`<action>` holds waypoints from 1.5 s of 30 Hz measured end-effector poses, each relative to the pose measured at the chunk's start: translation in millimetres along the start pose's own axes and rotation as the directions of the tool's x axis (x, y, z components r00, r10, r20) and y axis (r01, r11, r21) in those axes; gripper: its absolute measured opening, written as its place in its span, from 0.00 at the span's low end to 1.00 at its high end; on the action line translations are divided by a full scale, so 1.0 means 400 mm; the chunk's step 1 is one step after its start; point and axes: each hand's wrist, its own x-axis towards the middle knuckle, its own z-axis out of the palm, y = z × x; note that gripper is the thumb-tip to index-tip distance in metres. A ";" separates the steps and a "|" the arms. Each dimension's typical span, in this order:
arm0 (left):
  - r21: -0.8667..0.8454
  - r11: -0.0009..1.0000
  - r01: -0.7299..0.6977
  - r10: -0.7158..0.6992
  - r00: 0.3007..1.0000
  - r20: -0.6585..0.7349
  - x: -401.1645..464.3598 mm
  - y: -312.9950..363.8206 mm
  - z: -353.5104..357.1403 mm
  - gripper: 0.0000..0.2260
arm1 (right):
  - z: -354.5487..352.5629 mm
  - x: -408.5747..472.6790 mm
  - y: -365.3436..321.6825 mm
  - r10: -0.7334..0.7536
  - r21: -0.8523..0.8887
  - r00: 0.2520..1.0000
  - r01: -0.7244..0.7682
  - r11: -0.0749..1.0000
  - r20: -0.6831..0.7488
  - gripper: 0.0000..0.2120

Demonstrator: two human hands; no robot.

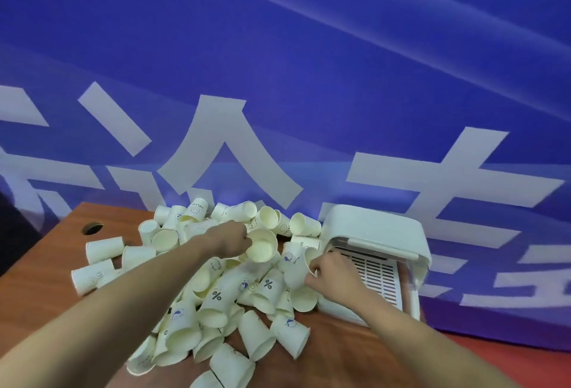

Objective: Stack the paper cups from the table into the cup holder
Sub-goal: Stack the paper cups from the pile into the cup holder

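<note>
A big heap of white paper cups (216,291) covers the middle of the brown table (46,288). My left hand (230,240) reaches over the heap and pinches the rim of one cup (262,247), its open mouth facing me. My right hand (330,273) grips another cup (296,273) by its rim, just left of the white cup holder (377,233). The holder lies on the table at the right with its slotted inner tray (375,276) showing.
A round cable hole (92,228) sits in the table at the far left. Loose cups (103,250) lie on their sides near the left edge. A blue banner (278,63) with white characters hangs right behind the table. Red floor (509,353) shows at the lower right.
</note>
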 end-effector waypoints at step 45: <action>-0.379 0.924 0.057 0.017 0.982 0.189 0.200 0.367 0.276 0.20 | 0.011 -0.128 0.350 0.027 0.040 0.984 -0.021 0.999 -0.176 0.10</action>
